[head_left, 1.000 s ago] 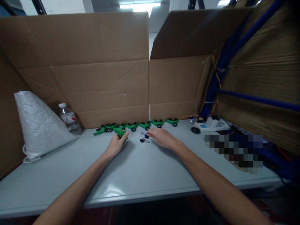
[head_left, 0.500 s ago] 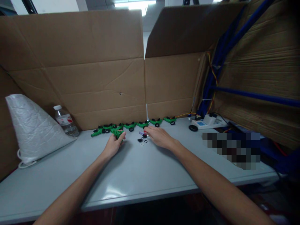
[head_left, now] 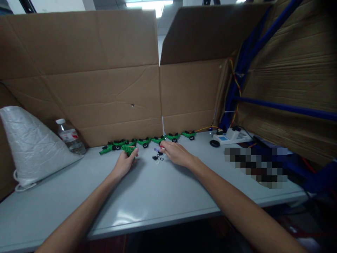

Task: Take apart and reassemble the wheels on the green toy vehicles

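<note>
My left hand [head_left: 125, 162] is closed around a green plastic toy body [head_left: 128, 150] with a ridged surface, held a little above the table. To its right, my right hand [head_left: 176, 153] reaches down with bent fingers pinched at the tabletop. At its fingertips is what looks like a small screwdriver [head_left: 157, 150] with a clear purplish handle and some red; the fingers partly hide it. Just in front of it lie a small black part [head_left: 155, 158], a black ring [head_left: 161, 159] and a white ring [head_left: 157, 162]. Behind both hands runs a row of green toy vehicles [head_left: 144, 142] with black wheels.
On the left a white padded bag [head_left: 34, 151] leans beside a water bottle [head_left: 70, 137]. Cardboard [head_left: 105, 84] walls the back. At the right are a power strip [head_left: 229, 137], a black disc [head_left: 215, 143], cables and a blue metal frame [head_left: 273, 104]. A blurred patch covers something there.
The whole view has shifted slightly to the left. My right fingers sit close around the same small tool; my left hand keeps the green toy body almost in place.
</note>
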`<act>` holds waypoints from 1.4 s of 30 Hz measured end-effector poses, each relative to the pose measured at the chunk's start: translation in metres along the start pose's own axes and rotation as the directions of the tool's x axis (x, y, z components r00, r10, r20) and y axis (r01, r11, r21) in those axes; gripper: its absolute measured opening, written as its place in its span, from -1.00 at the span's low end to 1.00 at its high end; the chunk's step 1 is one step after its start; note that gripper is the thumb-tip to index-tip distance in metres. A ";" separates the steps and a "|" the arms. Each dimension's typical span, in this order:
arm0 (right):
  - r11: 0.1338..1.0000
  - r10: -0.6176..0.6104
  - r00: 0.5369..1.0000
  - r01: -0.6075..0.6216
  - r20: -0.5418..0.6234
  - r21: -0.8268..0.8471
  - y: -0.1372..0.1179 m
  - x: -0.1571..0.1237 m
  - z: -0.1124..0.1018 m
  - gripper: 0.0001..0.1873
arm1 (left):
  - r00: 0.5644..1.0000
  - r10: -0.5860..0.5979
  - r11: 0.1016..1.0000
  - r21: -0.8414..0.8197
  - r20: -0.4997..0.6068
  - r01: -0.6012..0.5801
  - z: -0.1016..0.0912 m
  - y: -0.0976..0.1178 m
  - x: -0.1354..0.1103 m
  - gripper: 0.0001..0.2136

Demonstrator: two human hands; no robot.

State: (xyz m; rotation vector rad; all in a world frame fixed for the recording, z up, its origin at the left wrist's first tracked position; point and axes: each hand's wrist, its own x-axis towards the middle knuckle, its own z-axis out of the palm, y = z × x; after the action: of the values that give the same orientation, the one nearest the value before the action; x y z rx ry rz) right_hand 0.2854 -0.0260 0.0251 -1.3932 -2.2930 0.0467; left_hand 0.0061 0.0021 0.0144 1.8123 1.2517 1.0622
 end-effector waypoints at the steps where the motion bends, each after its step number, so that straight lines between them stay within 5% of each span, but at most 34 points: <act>1: 1.000 -0.003 1.000 0.003 -0.007 0.016 0.000 0.000 0.000 -0.88 | 1.000 -0.004 1.000 -0.003 -0.002 0.004 0.000 -0.001 0.000 -0.51; 19: 0.995 -0.097 0.995 0.097 -0.025 -0.016 0.003 0.000 -0.004 -0.78 | 1.000 0.020 0.998 -0.057 0.018 -0.019 0.005 0.002 -0.002 -0.53; 33: 0.971 0.166 0.980 -0.144 0.106 -0.191 -0.002 0.000 -0.016 -0.64 | 0.997 0.046 0.999 -0.007 0.059 -0.046 0.007 0.001 -0.004 -0.53; 42: 0.968 0.175 0.960 -0.127 0.217 -0.215 -0.004 -0.005 -0.002 -0.59 | 0.995 0.043 0.997 -0.075 0.087 -0.037 0.007 -0.003 -0.004 -0.56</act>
State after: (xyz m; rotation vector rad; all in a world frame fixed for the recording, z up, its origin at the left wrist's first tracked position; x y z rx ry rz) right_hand 0.2851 -0.0324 0.0266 -1.7492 -2.4303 0.0321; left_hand 0.0107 -0.0011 0.0073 1.8153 1.1144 1.0246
